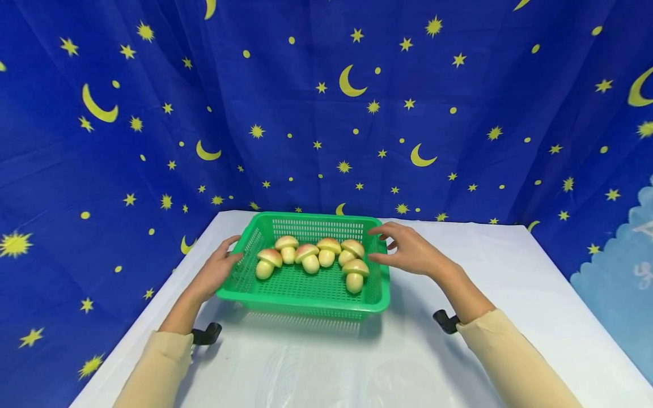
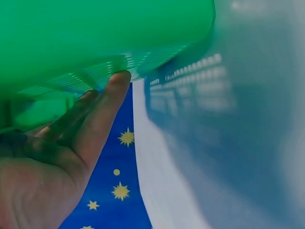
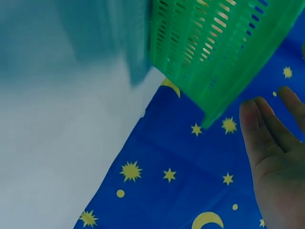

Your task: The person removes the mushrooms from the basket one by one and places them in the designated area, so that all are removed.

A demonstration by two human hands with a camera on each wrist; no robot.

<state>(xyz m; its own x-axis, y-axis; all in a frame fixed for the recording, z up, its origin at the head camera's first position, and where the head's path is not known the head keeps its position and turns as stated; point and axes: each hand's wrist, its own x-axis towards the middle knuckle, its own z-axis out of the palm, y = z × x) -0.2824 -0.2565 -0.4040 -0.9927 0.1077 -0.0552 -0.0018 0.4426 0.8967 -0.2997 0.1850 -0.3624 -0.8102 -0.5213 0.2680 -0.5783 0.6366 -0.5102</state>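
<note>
A green plastic basket [image 1: 301, 303] sits toward the far edge of the surface [image 1: 500, 283], closer to its far left corner than its far right one. Its slotted walls look thin and fairly stiff, so it should be light, perhaps flexing a little if squeezed. The smooth plastic may be slightly slippery; the best hold is probably under the turned-out rim [image 1: 386, 289] at both short ends, kept level.

Inside lie six toy mushrooms [image 1: 308, 258] with reddish-yellow caps and pale stems, mostly toward the back and right. They look glossy and light, likely to roll if the basket tips; each would be easiest to pinch by its stem.

The left hand [image 1: 213, 273] is at the basket's left end, fingers extended, not clenched; whether its fingertips touch the plastic I cannot tell. The right hand [image 1: 410, 249] is at the right end, loosely spread and grasping nothing; the right wrist view shows it apart from the wall.

Beyond the far edge hangs a blue curtain [image 1: 285, 102] with yellow moons and stars.
</note>
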